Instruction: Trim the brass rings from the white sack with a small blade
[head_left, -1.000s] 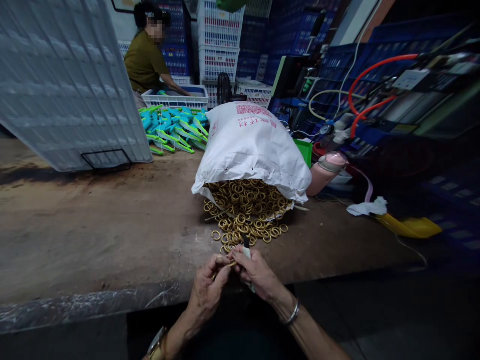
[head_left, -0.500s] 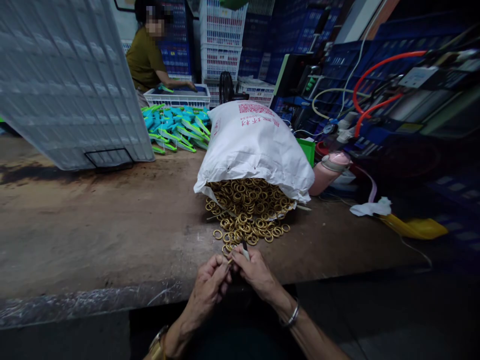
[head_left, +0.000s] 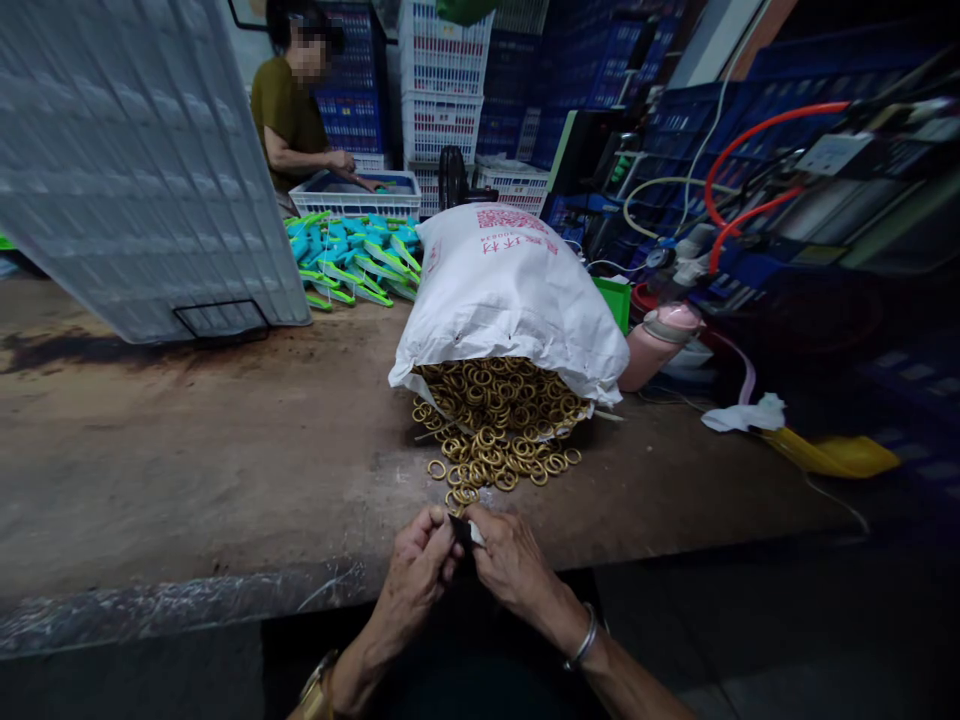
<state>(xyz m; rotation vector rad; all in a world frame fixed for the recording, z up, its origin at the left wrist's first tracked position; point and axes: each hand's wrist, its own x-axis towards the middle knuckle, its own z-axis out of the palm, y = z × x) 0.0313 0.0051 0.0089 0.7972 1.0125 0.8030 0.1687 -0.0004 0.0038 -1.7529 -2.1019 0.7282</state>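
Note:
My right hand [head_left: 514, 562] is closed around a small knife [head_left: 462, 531] with a dark blade and a whitish handle. The blade points left, its tip at the fingers of my left hand [head_left: 414, 562]. My left fingers are pinched together on a brass-coloured ring, which the fingers and blade now mostly hide. Just beyond both hands, many loose brass-coloured rings [head_left: 499, 462] spill onto the table from the open mouth of a white woven sack [head_left: 510, 290] with red print.
The wooden table [head_left: 225, 480] ends near my wrists. A grey plastic crate [head_left: 150, 180] stands on edge at left. Behind are turquoise-and-green clips [head_left: 352, 255] and a person [head_left: 292, 120] at a white basket [head_left: 356, 203]. A pink bottle [head_left: 660, 345] stands right of the sack.
The knife has swung from pointing up and away to lying leftward against my left fingers. My right hand has shifted slightly nearer me. The person behind has drawn both hands together over the basket.

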